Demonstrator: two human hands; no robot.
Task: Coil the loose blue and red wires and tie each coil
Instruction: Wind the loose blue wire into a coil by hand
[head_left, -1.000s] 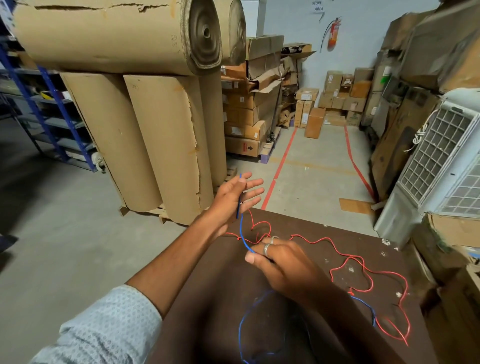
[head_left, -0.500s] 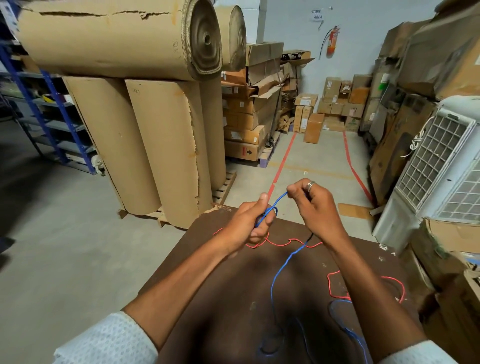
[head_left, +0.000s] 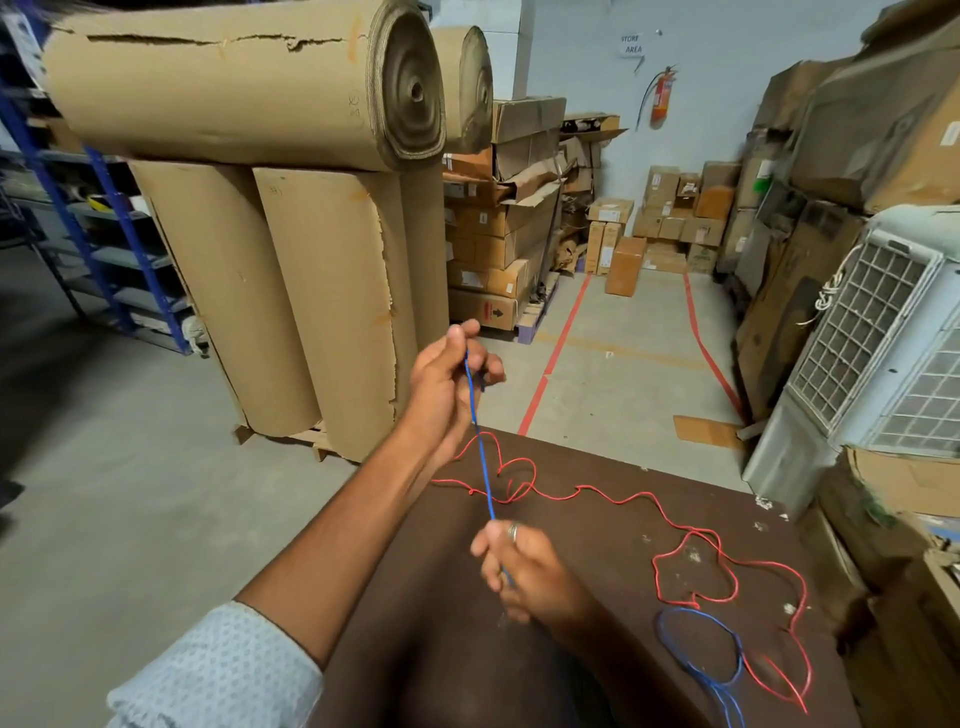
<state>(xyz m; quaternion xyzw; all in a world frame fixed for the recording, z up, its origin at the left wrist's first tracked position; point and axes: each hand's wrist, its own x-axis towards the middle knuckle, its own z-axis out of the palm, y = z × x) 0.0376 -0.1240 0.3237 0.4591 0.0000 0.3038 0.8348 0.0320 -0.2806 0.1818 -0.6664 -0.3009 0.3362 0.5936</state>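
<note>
Blue wire (head_left: 480, 457) taut between left hand (head_left: 447, 384) and right hand (head_left: 524, 571), each grip tight on it; red wire (head_left: 623, 499) loose on surface (head_left: 597, 649)

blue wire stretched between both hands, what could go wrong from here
1. The blue wire passes over the red wire loops on the table; pulling more in may drag or snag them.
2. Its slack loops lie against red ones near the right edge, so they could tangle.
3. The left hand holds it loosely; it might slip.
</note>
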